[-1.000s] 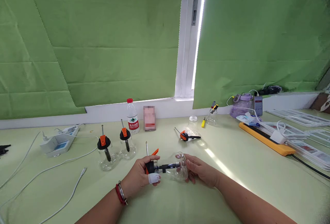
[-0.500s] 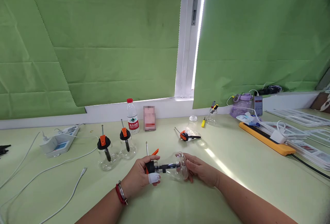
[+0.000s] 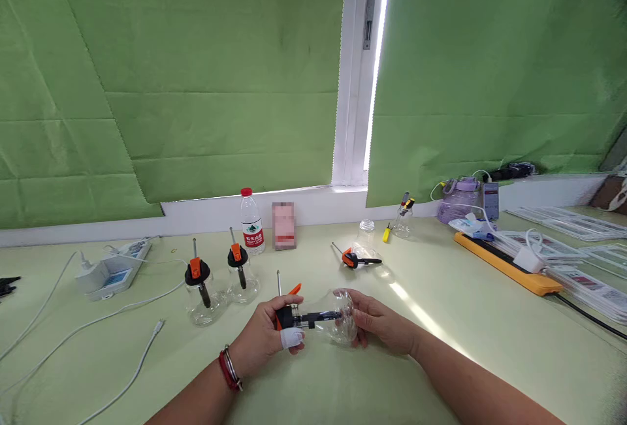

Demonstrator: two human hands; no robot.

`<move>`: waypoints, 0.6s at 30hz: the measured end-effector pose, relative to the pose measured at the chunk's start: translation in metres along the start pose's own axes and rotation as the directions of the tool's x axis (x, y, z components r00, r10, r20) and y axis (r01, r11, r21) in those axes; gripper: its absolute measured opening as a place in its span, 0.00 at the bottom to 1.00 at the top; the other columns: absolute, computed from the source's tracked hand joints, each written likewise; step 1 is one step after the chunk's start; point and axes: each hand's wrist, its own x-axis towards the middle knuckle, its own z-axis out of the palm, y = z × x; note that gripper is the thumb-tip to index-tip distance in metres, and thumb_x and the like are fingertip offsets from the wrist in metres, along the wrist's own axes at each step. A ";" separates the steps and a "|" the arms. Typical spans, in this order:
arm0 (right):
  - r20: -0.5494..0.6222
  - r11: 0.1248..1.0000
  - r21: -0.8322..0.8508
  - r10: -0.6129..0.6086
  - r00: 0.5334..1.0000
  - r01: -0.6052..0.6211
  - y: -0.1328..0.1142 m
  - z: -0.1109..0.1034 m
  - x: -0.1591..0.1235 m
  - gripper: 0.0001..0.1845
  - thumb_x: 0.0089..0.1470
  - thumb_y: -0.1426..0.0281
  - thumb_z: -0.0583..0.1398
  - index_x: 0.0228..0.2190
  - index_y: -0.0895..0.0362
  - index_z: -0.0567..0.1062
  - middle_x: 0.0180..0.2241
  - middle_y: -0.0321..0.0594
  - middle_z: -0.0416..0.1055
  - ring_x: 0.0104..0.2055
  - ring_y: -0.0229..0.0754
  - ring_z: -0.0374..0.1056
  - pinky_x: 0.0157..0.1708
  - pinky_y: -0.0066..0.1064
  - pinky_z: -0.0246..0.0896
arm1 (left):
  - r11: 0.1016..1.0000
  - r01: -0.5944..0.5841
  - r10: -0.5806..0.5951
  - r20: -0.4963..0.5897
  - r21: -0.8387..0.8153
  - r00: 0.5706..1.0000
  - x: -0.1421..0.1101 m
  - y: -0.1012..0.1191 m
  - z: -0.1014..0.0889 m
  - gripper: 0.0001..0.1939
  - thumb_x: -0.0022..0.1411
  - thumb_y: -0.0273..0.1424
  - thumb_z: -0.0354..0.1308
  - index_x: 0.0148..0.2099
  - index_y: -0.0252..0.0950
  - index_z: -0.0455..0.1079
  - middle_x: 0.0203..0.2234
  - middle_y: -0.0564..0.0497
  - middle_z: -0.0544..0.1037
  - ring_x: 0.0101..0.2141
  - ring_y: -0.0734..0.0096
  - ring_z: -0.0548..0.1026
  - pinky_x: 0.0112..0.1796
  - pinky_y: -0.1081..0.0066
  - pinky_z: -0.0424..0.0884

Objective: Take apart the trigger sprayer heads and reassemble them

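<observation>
A clear flask-shaped bottle (image 3: 327, 331) lies on its side between my hands, just above the table. My left hand (image 3: 262, 330), with white tape round the thumb, is closed on the black-and-orange top (image 3: 284, 317) at the bottle's neck. A thin metal rod sticks up from that top, and a black tube (image 3: 321, 316) runs inside the bottle. Round the bottle's wide base are the fingers of my right hand (image 3: 385, 322). Two like bottles with tops fitted, one (image 3: 198, 314) left of the other (image 3: 252, 286), stand upright to my left.
A loose black-and-orange top (image 3: 350, 258) lies by a clear bottle without a top (image 3: 366, 232). Behind stand a red-capped water bottle (image 3: 252, 222) and a jar with screwdrivers (image 3: 403, 222). White cables (image 3: 132, 379) cross the left side; an orange power strip (image 3: 509, 265) lies right.
</observation>
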 end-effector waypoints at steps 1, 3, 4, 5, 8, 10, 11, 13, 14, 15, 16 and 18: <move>0.001 1.000 0.005 -0.024 1.000 0.024 -0.001 0.001 0.000 0.36 0.54 0.55 0.58 0.59 0.50 0.53 0.44 0.46 0.65 0.32 0.37 0.67 0.26 0.28 0.60 | 1.000 -0.003 0.003 -0.010 0.001 1.000 0.001 0.000 0.000 0.33 0.43 0.31 0.70 0.51 0.32 0.63 0.24 0.53 0.73 0.23 0.68 0.75 0.27 0.67 0.72; -0.003 0.997 0.021 -0.070 0.998 0.070 -0.002 0.002 -0.001 0.41 0.51 0.56 0.61 0.60 0.44 0.48 0.53 0.47 0.57 0.38 0.39 0.66 0.30 0.29 0.62 | 1.000 -0.004 0.004 -0.021 0.003 1.000 0.002 -0.001 -0.001 0.32 0.43 0.31 0.70 0.51 0.32 0.63 0.23 0.54 0.72 0.22 0.68 0.75 0.27 0.67 0.72; -0.004 0.996 0.030 -0.083 0.997 0.083 -0.003 0.002 -0.001 0.43 0.49 0.58 0.63 0.60 0.42 0.48 0.55 0.46 0.54 0.40 0.39 0.66 0.32 0.30 0.63 | 1.000 -0.003 0.003 -0.022 0.002 1.000 0.002 -0.001 -0.001 0.32 0.43 0.31 0.70 0.51 0.32 0.63 0.23 0.54 0.72 0.22 0.68 0.75 0.26 0.67 0.72; -0.002 0.996 0.037 -0.084 0.996 0.084 -0.003 0.003 -0.001 0.44 0.48 0.59 0.64 0.60 0.41 0.48 0.55 0.46 0.53 0.41 0.39 0.65 0.32 0.30 0.63 | 1.000 -0.003 0.003 -0.023 0.001 1.000 0.002 0.000 -0.001 0.32 0.43 0.31 0.69 0.51 0.32 0.63 0.23 0.54 0.72 0.22 0.68 0.75 0.26 0.68 0.71; 0.013 0.997 0.061 -0.057 0.998 0.056 -0.003 0.002 0.000 0.40 0.49 0.58 0.64 0.59 0.45 0.53 0.48 0.44 0.61 0.35 0.37 0.67 0.30 0.30 0.63 | 1.000 -0.007 0.007 0.002 -0.004 1.000 0.000 0.001 0.001 0.32 0.43 0.30 0.69 0.51 0.32 0.63 0.23 0.54 0.73 0.22 0.69 0.74 0.27 0.67 0.72; 0.020 0.998 0.053 -0.025 0.999 0.024 -0.001 0.001 0.001 0.35 0.52 0.56 0.60 0.58 0.50 0.55 0.41 0.43 0.66 0.30 0.36 0.67 0.26 0.29 0.62 | 1.000 -0.002 0.002 0.020 -0.004 1.000 -0.001 0.001 0.002 0.32 0.43 0.30 0.69 0.51 0.33 0.63 0.23 0.55 0.73 0.22 0.70 0.74 0.27 0.67 0.72; 0.021 0.999 0.043 -0.011 1.000 0.010 0.000 0.000 0.001 0.33 0.54 0.55 0.58 0.57 0.52 0.56 0.38 0.43 0.67 0.28 0.35 0.67 0.25 0.29 0.61 | 1.000 0.003 -0.003 0.024 -0.002 1.000 -0.002 0.002 0.002 0.33 0.42 0.30 0.70 0.51 0.33 0.63 0.22 0.55 0.73 0.22 0.69 0.74 0.27 0.67 0.72; 0.029 1.000 0.021 0.004 1.000 -0.004 0.001 0.000 0.001 0.32 0.56 0.54 0.55 0.57 0.54 0.57 0.36 0.43 0.68 0.27 0.36 0.67 0.24 0.28 0.60 | 1.000 0.008 -0.008 0.019 0.003 1.000 -0.001 0.002 0.002 0.33 0.42 0.30 0.70 0.51 0.33 0.63 0.22 0.55 0.73 0.22 0.69 0.74 0.27 0.67 0.72; 0.031 1.000 0.017 0.000 1.000 0.000 0.002 0.000 0.001 0.32 0.56 0.54 0.54 0.57 0.54 0.57 0.37 0.44 0.68 0.28 0.36 0.68 0.24 0.28 0.60 | 1.000 0.005 -0.005 0.015 0.003 1.000 -0.001 0.001 0.001 0.33 0.42 0.30 0.70 0.51 0.33 0.63 0.21 0.54 0.73 0.22 0.68 0.74 0.27 0.67 0.72; 0.031 1.000 0.020 -0.014 0.999 0.013 0.002 0.001 0.001 0.33 0.55 0.53 0.55 0.58 0.53 0.55 0.40 0.45 0.67 0.29 0.37 0.68 0.25 0.28 0.61 | 1.000 0.000 0.000 0.008 0.000 1.000 0.000 0.001 0.001 0.33 0.42 0.30 0.70 0.51 0.32 0.63 0.21 0.54 0.73 0.22 0.68 0.74 0.27 0.67 0.72; 0.027 0.999 0.029 -0.032 0.999 0.031 0.001 0.001 0.001 0.36 0.54 0.53 0.57 0.59 0.51 0.53 0.44 0.46 0.65 0.31 0.37 0.68 0.26 0.28 0.62 | 1.000 -0.004 0.004 -0.001 -0.005 1.000 0.000 0.001 0.000 0.33 0.42 0.31 0.70 0.51 0.32 0.63 0.22 0.54 0.73 0.22 0.68 0.74 0.26 0.67 0.72; 0.013 0.997 0.046 -0.065 0.998 0.065 0.001 0.002 0.000 0.42 0.49 0.55 0.62 0.60 0.45 0.49 0.51 0.47 0.59 0.36 0.38 0.67 0.28 0.29 0.63 | 1.000 -0.007 0.007 -0.018 -0.009 1.000 0.001 0.001 0.000 0.33 0.42 0.31 0.70 0.51 0.32 0.64 0.22 0.53 0.74 0.22 0.68 0.75 0.26 0.67 0.72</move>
